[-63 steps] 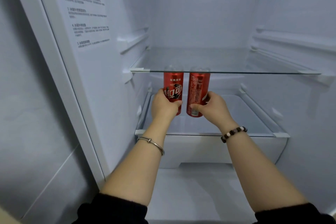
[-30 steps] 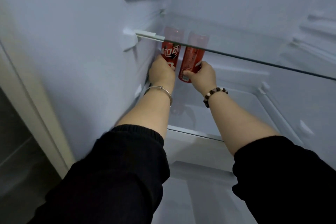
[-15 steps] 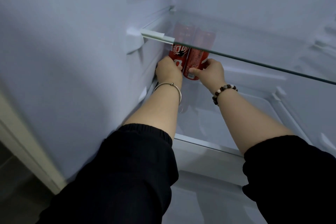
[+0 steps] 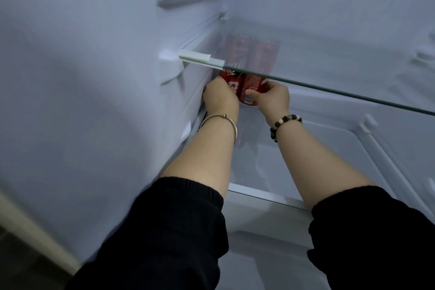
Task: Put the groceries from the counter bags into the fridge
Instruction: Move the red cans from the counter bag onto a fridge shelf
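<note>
Reaching deep into the open fridge, we had both arms stretched toward its back left corner, black sleeves pushed up to the elbows. Our left hand (image 4: 220,99), with a silver bangle (image 4: 219,119) at the wrist, curled round the left can (image 4: 231,82). Our right hand (image 4: 274,99), with a bead bracelet (image 4: 286,122) at the wrist, gripped the right can (image 4: 253,88), thumb across its front and fingers behind.

Both cans were tall, slim and red, upright and touching side by side. They sat just beside the fridge's left wall (image 4: 94,77), under the upper glass shelf (image 4: 341,70) and over the lower shelf (image 4: 329,148). Their upper parts showed only faintly through the glass. We could not tell whether their bases had met the lower shelf, because our hands covered that spot.

We judged the cans to be sealed drinks, so fairly weighty for their size and firm under the fingers. Their thin metal walls would likely dent if squeezed hard. The painted sides looked smooth, and we expected them to turn slick if moisture gathered in the cold. The best hold seemed to be around the lower middle of each body, thumb opposite fingers, as our hands were placed. Gripping low left the tops free to pass beneath the glass edge, where room looked tight. A narrow can tips easily, so each wanted setting down flat before we let go.
</note>
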